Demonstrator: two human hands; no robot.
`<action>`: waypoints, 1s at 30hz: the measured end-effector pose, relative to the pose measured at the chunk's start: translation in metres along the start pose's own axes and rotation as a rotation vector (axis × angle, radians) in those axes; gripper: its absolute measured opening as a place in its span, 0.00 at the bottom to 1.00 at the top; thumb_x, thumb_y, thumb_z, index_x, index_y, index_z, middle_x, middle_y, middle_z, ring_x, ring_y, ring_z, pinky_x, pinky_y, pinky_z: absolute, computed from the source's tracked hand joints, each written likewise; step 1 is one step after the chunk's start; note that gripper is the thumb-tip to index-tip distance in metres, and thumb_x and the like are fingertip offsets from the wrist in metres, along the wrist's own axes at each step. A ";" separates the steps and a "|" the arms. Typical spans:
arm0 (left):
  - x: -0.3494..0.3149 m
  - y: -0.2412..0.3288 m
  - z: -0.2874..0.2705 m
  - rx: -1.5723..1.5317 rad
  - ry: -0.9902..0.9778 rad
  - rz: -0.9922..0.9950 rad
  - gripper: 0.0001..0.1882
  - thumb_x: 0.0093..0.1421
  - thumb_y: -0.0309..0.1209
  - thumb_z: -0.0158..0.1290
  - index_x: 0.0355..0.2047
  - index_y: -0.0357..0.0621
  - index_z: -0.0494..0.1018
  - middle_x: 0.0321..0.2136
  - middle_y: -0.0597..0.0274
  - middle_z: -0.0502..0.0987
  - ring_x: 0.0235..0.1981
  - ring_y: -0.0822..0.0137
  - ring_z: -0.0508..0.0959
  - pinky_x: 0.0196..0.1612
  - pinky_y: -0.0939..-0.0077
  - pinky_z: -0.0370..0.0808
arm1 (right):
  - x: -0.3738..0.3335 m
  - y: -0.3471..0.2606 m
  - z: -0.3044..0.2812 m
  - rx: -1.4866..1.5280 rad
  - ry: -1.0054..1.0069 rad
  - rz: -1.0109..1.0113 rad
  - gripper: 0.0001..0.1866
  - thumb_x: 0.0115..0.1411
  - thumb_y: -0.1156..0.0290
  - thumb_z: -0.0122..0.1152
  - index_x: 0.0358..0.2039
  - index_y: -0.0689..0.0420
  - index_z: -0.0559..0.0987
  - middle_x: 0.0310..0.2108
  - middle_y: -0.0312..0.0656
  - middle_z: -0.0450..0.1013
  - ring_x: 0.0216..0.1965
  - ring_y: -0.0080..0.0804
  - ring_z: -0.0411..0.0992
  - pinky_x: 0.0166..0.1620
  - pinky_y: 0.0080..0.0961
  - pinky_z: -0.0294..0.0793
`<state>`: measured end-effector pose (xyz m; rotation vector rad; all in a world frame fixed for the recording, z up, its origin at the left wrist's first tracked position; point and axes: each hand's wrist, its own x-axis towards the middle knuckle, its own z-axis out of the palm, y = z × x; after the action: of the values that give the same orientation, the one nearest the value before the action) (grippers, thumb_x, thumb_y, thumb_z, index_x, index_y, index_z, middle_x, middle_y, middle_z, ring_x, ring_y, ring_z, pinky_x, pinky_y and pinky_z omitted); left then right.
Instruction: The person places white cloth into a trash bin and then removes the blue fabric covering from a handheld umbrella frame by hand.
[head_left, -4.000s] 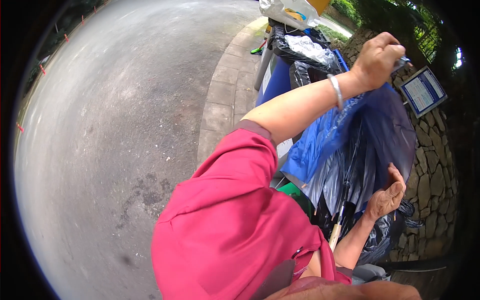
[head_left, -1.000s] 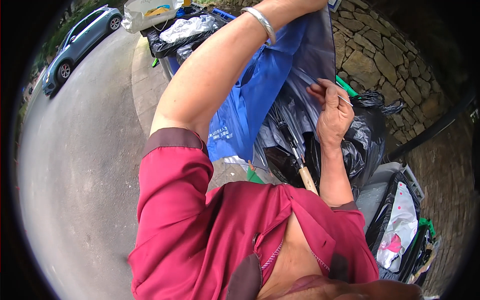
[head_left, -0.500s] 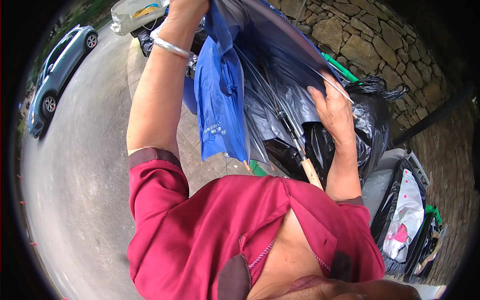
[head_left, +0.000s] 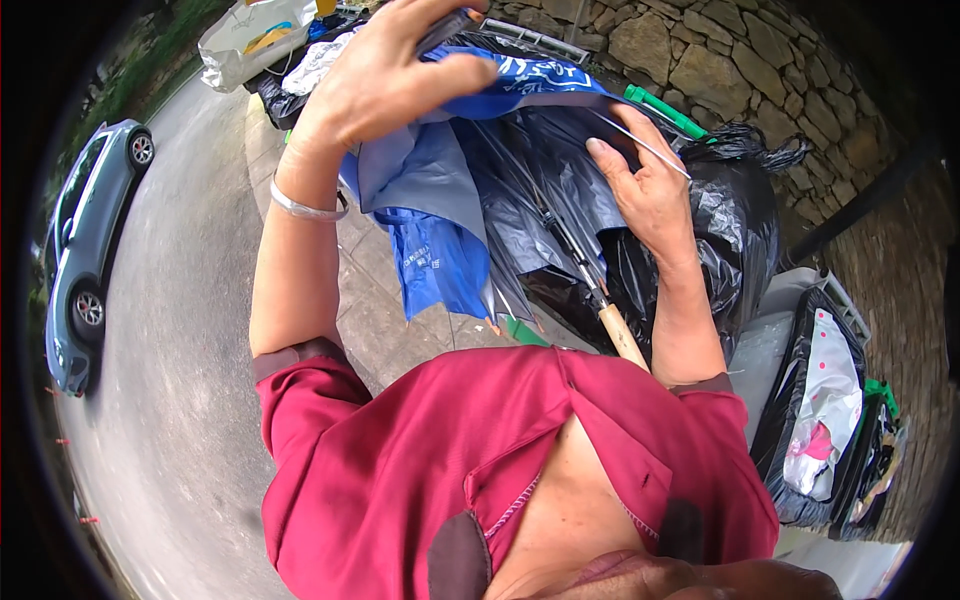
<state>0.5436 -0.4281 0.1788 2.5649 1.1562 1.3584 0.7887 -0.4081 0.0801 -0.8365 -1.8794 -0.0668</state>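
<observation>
A blue umbrella (head_left: 435,265) with a silver-grey lining lies partly folded in front of me. Its metal shaft runs down to a pale wooden handle (head_left: 622,335) close to my chest. My right hand (head_left: 648,195) grips the canopy's right edge, with a thin metal rib lying across the fingers. Above the canopy's upper left side is my left hand (head_left: 375,90), its thumb stretched to the right. A slim dark object (head_left: 448,30) is in its fingers; its kind cannot be made out. White marks show on the canopy's far edge.
Black plastic bags (head_left: 725,230) bulge beyond my right hand, with a green rod (head_left: 665,112) behind them. A stone wall (head_left: 690,60) stands at the back right. A white bag (head_left: 250,45) sits far left, near a road with a grey-blue car (head_left: 95,240). A bin (head_left: 800,400) stands right.
My left hand has come down and nearer from the top edge, and the lifted canopy has dropped and folded over. My right hand keeps its grip, shifted slightly left. The car appears lower left.
</observation>
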 end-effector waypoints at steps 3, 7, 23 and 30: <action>0.006 0.041 0.020 0.358 -0.068 0.353 0.23 0.44 0.36 0.54 0.41 0.37 0.68 0.35 0.53 0.72 0.40 0.57 0.70 0.42 0.66 0.67 | 0.000 -0.003 0.010 0.072 0.038 -0.010 0.16 0.53 0.70 0.58 0.41 0.62 0.72 0.36 0.51 0.71 0.37 0.47 0.71 0.39 0.31 0.70; 0.023 0.033 0.066 0.692 -0.413 0.260 0.28 0.40 0.24 0.51 0.48 0.48 0.67 0.43 0.61 0.70 0.49 0.60 0.66 0.47 0.65 0.63 | -0.002 -0.012 0.019 0.169 0.009 -0.059 0.13 0.53 0.73 0.56 0.38 0.65 0.72 0.32 0.51 0.71 0.33 0.49 0.70 0.34 0.33 0.70; 0.041 -0.037 0.063 0.161 0.225 -0.005 0.12 0.53 0.28 0.44 0.38 0.36 0.66 0.22 0.45 0.75 0.26 0.46 0.75 0.31 0.61 0.72 | -0.014 -0.011 0.036 0.723 0.269 0.347 0.16 0.50 0.67 0.65 0.32 0.66 0.74 0.22 0.37 0.71 0.23 0.20 0.68 0.27 0.16 0.71; 0.013 -0.024 0.060 0.123 0.255 0.032 0.10 0.56 0.28 0.47 0.36 0.38 0.72 0.23 0.52 0.75 0.25 0.61 0.76 0.31 0.74 0.71 | 0.000 -0.002 0.022 0.956 0.468 0.452 0.14 0.53 0.66 0.62 0.28 0.67 0.73 0.26 0.40 0.71 0.26 0.26 0.72 0.28 0.20 0.74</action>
<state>0.5763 -0.3844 0.1426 2.5576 1.2766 1.7149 0.7706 -0.4010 0.0704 -0.4773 -1.0402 0.7883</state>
